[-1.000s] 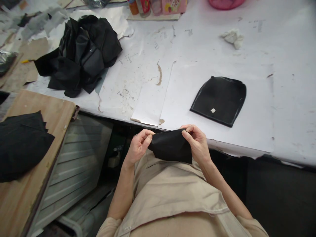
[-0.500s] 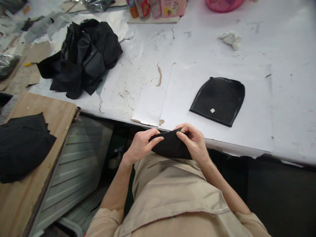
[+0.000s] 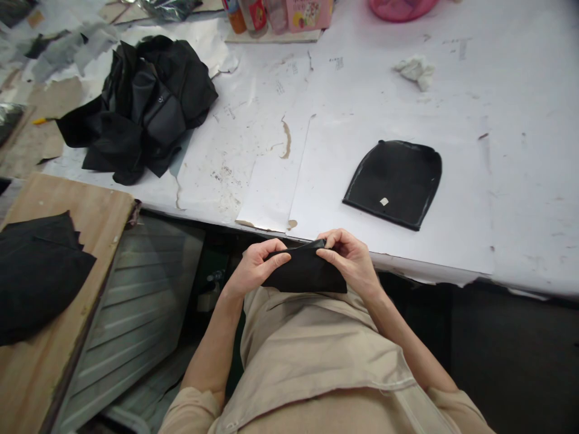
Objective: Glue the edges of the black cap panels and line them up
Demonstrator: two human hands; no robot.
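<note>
Between my hands, close to my waist and just off the table's front edge, is a piece of black material (image 3: 307, 271), fabric or leather. My left hand (image 3: 257, 265) pinches its upper left edge between thumb and fingers. At the upper right edge, my right hand (image 3: 348, 259) grips it the same way, and the edge there looks folded over. On the table beyond my right hand lies a flat black panel (image 3: 393, 184) with a rounded top and a small pale patch.
A crumpled heap of black material (image 3: 149, 108) lies at the table's left. More black pieces (image 3: 40, 271) rest on a wooden board (image 3: 97, 205). Farther back are bottles (image 3: 256, 18), a pink box (image 3: 310, 13), a pink bowl (image 3: 402, 7) and a crumpled white tissue (image 3: 416, 71).
Both hands keep hold of the black piece. Its lower part shows more now, and the right-hand edge is lifted a little. The whole view has shifted slightly.
</note>
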